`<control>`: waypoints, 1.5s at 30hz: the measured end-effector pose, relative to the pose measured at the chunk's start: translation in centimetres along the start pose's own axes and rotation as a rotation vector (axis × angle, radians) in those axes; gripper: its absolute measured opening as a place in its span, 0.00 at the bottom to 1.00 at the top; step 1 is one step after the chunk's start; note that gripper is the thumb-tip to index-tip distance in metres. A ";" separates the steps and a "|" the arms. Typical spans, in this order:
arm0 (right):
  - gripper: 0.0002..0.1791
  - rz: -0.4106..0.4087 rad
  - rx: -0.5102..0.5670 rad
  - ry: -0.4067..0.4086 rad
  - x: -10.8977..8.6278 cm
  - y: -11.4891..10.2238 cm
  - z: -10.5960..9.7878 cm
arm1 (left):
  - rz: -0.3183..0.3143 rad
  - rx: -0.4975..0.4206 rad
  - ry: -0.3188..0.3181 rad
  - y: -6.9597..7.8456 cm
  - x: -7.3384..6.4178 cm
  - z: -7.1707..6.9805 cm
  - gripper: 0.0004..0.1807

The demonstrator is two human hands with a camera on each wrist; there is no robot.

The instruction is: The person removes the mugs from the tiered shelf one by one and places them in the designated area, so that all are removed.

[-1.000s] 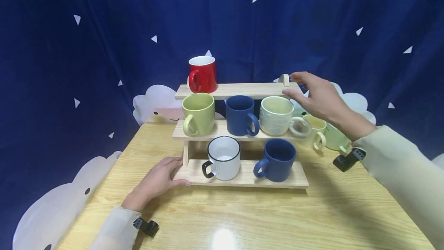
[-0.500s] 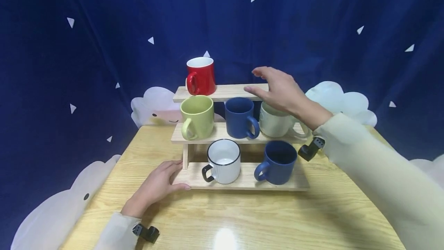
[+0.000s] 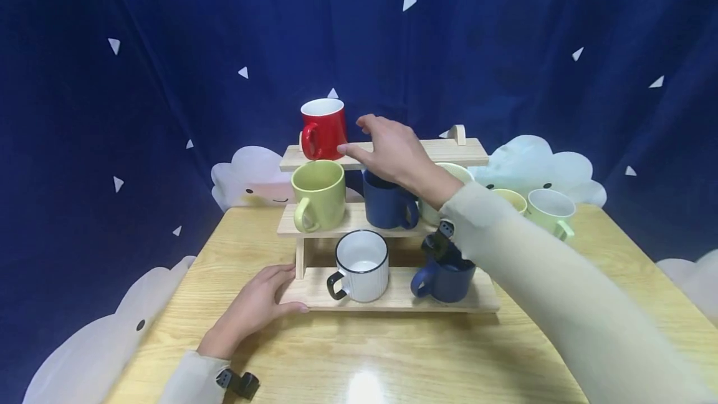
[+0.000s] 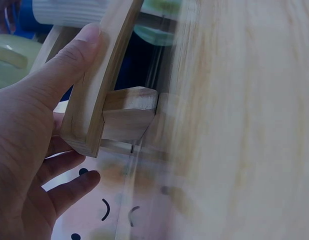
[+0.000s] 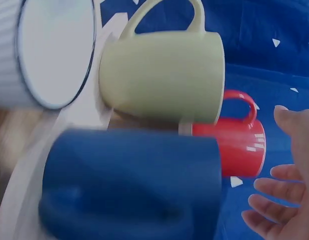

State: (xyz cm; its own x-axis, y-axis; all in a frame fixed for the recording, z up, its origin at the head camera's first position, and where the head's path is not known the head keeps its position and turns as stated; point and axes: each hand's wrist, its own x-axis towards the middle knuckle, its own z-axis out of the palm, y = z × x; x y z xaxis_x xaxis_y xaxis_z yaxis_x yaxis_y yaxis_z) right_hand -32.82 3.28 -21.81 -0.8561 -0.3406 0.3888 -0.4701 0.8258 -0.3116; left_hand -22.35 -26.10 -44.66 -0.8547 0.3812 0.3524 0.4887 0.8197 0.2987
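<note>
A three-tier wooden mug rack (image 3: 392, 234) stands on the table. My left hand (image 3: 253, 303) grips the left end of its bottom board, thumb (image 4: 82, 45) over the board and other fingers at the end. On the top board, at the left, sits a red mug (image 3: 325, 133) with a white inside. My right hand (image 3: 392, 149) reaches over that board just right of the red mug, thumb and fingers spread; in the right wrist view its fingers (image 5: 279, 190) hold nothing. Below stand a yellow-green mug (image 3: 318, 191) and a blue mug (image 3: 381, 201).
A white mug with a black rim (image 3: 361, 267) and a second blue mug (image 3: 449, 282) stand on the bottom board. My sleeve partly hides a pale mug (image 3: 455, 172) on the middle tier. Two more mugs, one light green (image 3: 550, 211), stand on the table at right.
My right hand has moved left along the top board, from its right end to beside the red mug. The left hand keeps its place on the rack.
</note>
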 end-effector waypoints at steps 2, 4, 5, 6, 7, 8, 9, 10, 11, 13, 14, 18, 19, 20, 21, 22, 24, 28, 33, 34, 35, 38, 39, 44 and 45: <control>0.42 -0.004 0.005 0.012 0.2 -0.6 0.6 | 0.002 0.000 0.000 0.1 0.0 0.1 0.48; 0.41 -0.002 0.004 0.021 0.4 -1.1 1.0 | 0.004 -0.003 -0.002 0.1 0.1 0.2 0.48; 0.41 0.001 0.004 0.026 0.5 -1.4 1.2 | 0.006 -0.003 -0.003 0.2 0.2 0.2 0.48; 0.40 0.004 0.003 0.032 0.6 -1.7 1.4 | 0.008 -0.002 -0.005 0.2 0.2 0.2 0.48; 0.40 0.007 0.000 0.037 0.7 -2.0 1.6 | 0.009 0.002 -0.007 0.2 0.2 0.2 0.48; 0.39 0.007 -0.005 0.045 0.9 -2.3 1.7 | 0.010 0.002 -0.005 0.2 0.2 0.2 0.47; 0.39 0.005 -0.011 0.051 1.0 -2.6 1.9 | 0.010 0.002 -0.002 0.2 0.2 0.1 0.47; 0.38 0.006 -0.016 0.055 1.2 -3.0 2.0 | 0.011 0.004 0.000 0.1 0.2 0.1 0.47; 0.37 0.004 -0.020 0.065 1.3 -3.3 2.2 | 0.010 0.006 0.004 0.1 0.1 0.1 0.46; 0.35 0.005 -0.029 0.075 1.7 -3.9 2.6 | 0.011 0.007 0.009 0.1 0.0 0.1 0.46; 0.34 0.007 -0.036 0.081 1.8 -4.1 2.8 | 0.013 0.007 0.012 0.1 0.0 0.1 0.46; 0.32 0.030 -0.068 0.103 2.3 -4.8 3.7 | 0.007 0.010 0.013 0.2 -0.2 0.3 0.46; 0.32 0.037 -0.076 0.110 2.4 -4.9 3.9 | 0.004 0.011 0.012 0.2 -0.2 0.4 0.47; 0.32 0.043 -0.085 0.116 2.5 -5.0 4.1 | 0.001 0.013 0.009 0.2 -0.3 0.5 0.47; 0.32 0.047 -0.090 0.121 2.6 -5.1 4.3 | -0.002 0.014 0.006 0.2 -0.4 0.6 0.47; 0.31 0.053 -0.095 0.125 2.7 -5.1 4.4 | -0.003 0.017 0.004 0.2 -0.4 0.7 0.48; 0.31 0.059 -0.106 0.135 2.9 -5.3 4.6 | -0.005 0.016 0.005 0.2 -0.5 0.8 0.48; 0.30 0.067 -0.135 0.137 3.7 -5.8 4.7 | 0.001 0.016 0.023 0.1 -0.4 0.5 0.47; 0.29 0.048 -0.216 0.135 4.3 -6.4 4.8 | 0.018 0.020 0.026 0.1 -0.1 0.3 0.46; 0.29 0.044 -0.233 0.133 4.4 -6.5 4.8 | 0.020 0.021 0.026 0.1 -0.1 0.3 0.46; 0.29 0.040 -0.253 0.135 4.4 -6.5 4.8 | 0.022 0.022 0.024 0.1 -0.1 0.2 0.46; 0.30 0.049 -0.301 0.121 4.6 -6.7 4.8 | 0.026 0.024 0.024 0.2 -0.1 0.2 0.46; 0.31 0.051 -0.314 0.117 4.6 -6.7 4.8 | 0.027 0.024 0.024 0.2 -0.1 0.2 0.46; 0.29 0.015 -0.360 0.134 4.4 -7.1 4.7 | 0.025 0.025 0.017 0.2 -0.1 0.0 0.45; 0.28 0.002 -0.366 0.144 4.3 -7.1 4.7 | 0.027 0.027 0.019 0.2 -0.1 0.0 0.45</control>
State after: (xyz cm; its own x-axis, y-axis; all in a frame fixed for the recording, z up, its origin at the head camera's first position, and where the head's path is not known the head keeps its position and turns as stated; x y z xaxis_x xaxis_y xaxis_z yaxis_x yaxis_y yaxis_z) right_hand -34.20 -6.18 -21.96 -0.8060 -0.2934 0.5141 -0.3383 0.9410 0.0066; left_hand -22.18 -26.02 -44.63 -0.8379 0.3949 0.3769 0.5059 0.8209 0.2648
